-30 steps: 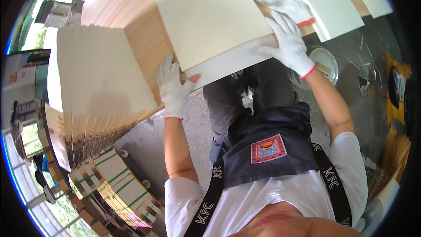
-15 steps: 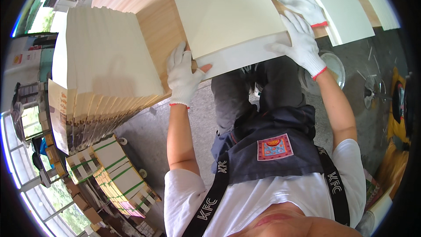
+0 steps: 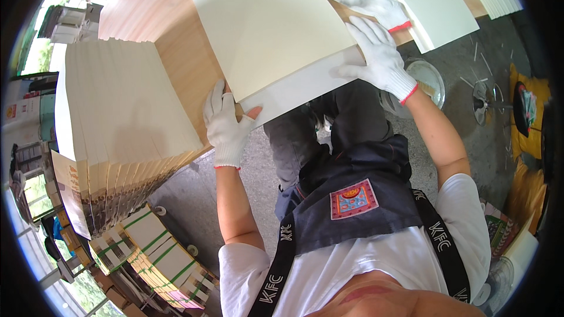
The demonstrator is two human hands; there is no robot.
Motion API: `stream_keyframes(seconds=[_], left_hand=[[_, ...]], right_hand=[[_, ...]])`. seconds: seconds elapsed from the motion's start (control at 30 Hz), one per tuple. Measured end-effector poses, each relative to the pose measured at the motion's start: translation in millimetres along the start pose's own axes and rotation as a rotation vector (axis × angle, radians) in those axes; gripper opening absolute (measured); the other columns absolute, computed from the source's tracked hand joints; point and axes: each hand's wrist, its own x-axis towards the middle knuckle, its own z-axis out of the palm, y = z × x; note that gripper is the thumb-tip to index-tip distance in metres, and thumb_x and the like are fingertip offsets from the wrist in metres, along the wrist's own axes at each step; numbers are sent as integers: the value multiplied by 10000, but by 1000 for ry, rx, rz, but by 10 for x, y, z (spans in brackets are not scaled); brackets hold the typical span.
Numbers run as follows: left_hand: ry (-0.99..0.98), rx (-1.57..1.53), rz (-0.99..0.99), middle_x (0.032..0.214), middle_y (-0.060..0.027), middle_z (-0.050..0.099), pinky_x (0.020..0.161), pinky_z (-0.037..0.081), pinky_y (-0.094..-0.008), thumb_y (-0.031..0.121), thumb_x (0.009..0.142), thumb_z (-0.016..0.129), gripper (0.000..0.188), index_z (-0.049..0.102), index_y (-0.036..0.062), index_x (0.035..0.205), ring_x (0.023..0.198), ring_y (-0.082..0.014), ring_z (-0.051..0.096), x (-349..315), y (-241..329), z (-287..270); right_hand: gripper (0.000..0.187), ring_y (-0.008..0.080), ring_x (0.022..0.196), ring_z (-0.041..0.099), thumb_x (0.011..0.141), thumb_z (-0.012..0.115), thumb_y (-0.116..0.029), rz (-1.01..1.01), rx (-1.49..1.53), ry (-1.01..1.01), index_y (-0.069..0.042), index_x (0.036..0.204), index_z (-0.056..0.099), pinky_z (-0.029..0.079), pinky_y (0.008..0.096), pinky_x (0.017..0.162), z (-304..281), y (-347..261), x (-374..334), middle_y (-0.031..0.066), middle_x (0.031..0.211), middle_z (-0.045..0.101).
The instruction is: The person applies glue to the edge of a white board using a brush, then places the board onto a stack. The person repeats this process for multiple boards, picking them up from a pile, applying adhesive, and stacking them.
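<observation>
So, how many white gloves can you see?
3: one on the left hand, one on the right hand, one loose glove beside it on the wood-grain table.

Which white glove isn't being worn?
The white glove lying just beyond the right hand: no arm extends from its red cuff, unlike the other two.

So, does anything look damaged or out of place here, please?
Yes: the left hand, in a white knitted glove, shows a bare thumb tip; the fabric may be cut. Thin white strips lie scattered on the dark grey floor at right, like litter.
</observation>
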Motion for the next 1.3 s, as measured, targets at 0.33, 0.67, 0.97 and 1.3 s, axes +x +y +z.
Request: stream_keyframes(seconds=[0.33, 0.67, 0.97, 1.3], left_hand=[[9, 20, 34, 1462, -181, 451, 1107, 341, -458, 417, 763, 782, 735, 545, -21, 1304, 1325, -391, 404, 9, -34, 0], [86, 49, -40, 1443, -139, 466, 1101, 343, -475, 412, 707, 823, 786, 533, 42, 1338, 1318, -364, 415, 23, 124, -76], [-88, -54, 253, 1205, -29, 620, 924, 499, -405, 260, 542, 905, 741, 598, 125, 1202, 1135, -303, 576, 251, 538, -244], [-81, 27, 254, 1220, -25, 637, 875, 533, -394, 274, 620, 866, 701, 593, 164, 1256, 1093, -293, 620, 238, 616, -344]], right_hand=[[1112, 251, 1484, 213, 757, 528, -821, 3, -9, 6, -56, 1531, 297, 139, 415, 1221, 13, -13, 20, 103, 1599, 271], [1100, 249, 1482, 215, 766, 532, -810, 18, -36, -10, -68, 1537, 284, 150, 420, 1219, 0, -22, 13, 94, 1600, 269], [1085, 258, 1477, 227, 783, 515, -805, -19, -42, 22, -43, 1523, 299, 155, 418, 1215, 7, -21, 10, 110, 1586, 297], [577, 320, 1363, 419, 941, 553, -523, -202, 488, 191, -78, 1306, 588, 327, 411, 1121, -107, 143, 131, 159, 1422, 511]])
